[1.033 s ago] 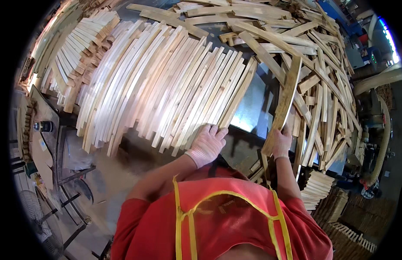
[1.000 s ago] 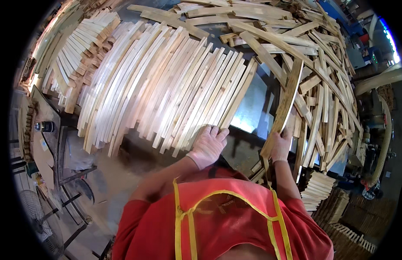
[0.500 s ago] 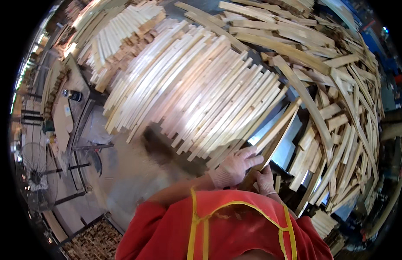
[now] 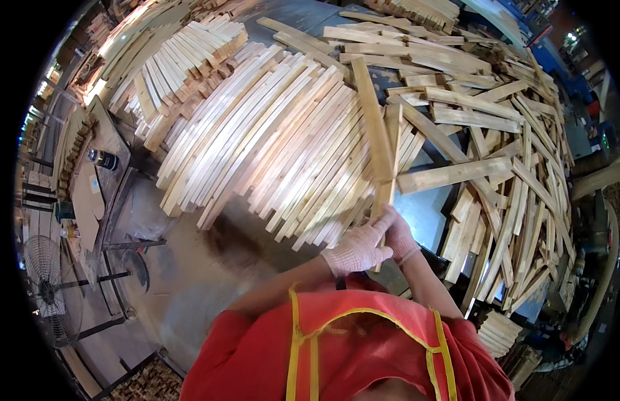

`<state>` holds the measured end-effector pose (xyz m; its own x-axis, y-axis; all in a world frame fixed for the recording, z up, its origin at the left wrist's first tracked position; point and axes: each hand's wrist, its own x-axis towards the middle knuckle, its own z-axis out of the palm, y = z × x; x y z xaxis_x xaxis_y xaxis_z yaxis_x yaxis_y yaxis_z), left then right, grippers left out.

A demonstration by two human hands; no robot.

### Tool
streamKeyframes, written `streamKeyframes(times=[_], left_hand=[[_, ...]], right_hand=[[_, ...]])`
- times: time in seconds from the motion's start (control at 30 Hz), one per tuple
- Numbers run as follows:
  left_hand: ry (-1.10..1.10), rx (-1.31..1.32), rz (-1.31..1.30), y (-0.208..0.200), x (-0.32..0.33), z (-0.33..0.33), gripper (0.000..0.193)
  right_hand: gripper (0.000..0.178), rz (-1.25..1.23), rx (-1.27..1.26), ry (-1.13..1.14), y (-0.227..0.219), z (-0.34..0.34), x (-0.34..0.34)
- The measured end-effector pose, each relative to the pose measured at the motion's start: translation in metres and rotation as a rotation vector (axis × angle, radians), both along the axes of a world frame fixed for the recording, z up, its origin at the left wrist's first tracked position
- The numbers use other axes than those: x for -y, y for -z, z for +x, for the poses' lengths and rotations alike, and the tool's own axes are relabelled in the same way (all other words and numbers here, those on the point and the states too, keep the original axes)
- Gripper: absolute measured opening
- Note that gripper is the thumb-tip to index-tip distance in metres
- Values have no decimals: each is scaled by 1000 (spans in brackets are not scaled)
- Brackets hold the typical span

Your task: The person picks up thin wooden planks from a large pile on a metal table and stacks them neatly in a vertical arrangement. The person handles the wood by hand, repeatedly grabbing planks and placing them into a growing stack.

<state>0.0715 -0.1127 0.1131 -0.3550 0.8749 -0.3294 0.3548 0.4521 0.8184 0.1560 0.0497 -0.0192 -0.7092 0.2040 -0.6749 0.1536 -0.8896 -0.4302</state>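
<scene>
Both of my hands, in pale knitted gloves, are closed round the near end of a wooden strip (image 4: 386,194). My left hand (image 4: 359,249) wraps it from the left, and my right hand (image 4: 399,235) grips it just beyond, close against the left. The strip points away from me over the right end of a row of pale wooden strips (image 4: 283,140). A wider board (image 4: 372,117) overlaps it; whether that board is also held I cannot tell. Just right of it, another board (image 4: 457,175) lies across the loose heap.
A jumbled heap of boards (image 4: 484,113) covers the right side, on a bluish metal table (image 4: 427,217). Stacked strips (image 4: 183,60) stand at the far left. Nearer on the left are a fan (image 4: 49,287), a dark can (image 4: 103,159) and a bin of wood offcuts (image 4: 146,381).
My hands and the held strip have swung left, from pointing far right to pointing nearly straight ahead. One board now lies across the heap on the right. My right hand shows more fully.
</scene>
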Motion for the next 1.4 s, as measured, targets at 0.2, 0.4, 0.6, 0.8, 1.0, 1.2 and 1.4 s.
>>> streamKeyframes(times=[0.2, 0.4, 0.6, 0.8, 1.0, 1.2, 1.4], left_hand=[[-4, -226, 95, -10, 74, -58, 63], [-207, -798, 184, -14, 146, -77, 56], [165, -1356, 370, -90, 121, -115, 46], [-42, -1344, -369, -84, 151, -223, 54], [-456, -1177, -398, -29, 193, -323, 54], [-423, -1239, -194, -37, 146, -234, 64], [-362, -819, -110, 12, 176, -93, 69]], right_hand=[[33, 408, -16, 197, -103, -1, 17], [41, 681, -6, 203, -136, 22, -11], [82, 1648, -73, -1121, -188, -29, 72], [82, 2262, -159, -347, -185, -104, 24], [85, 1979, 322, -743, -114, -201, 14], [77, 1952, 475, -594, -56, -232, -5], [107, 1131, 57, -233, -70, -100, -75]])
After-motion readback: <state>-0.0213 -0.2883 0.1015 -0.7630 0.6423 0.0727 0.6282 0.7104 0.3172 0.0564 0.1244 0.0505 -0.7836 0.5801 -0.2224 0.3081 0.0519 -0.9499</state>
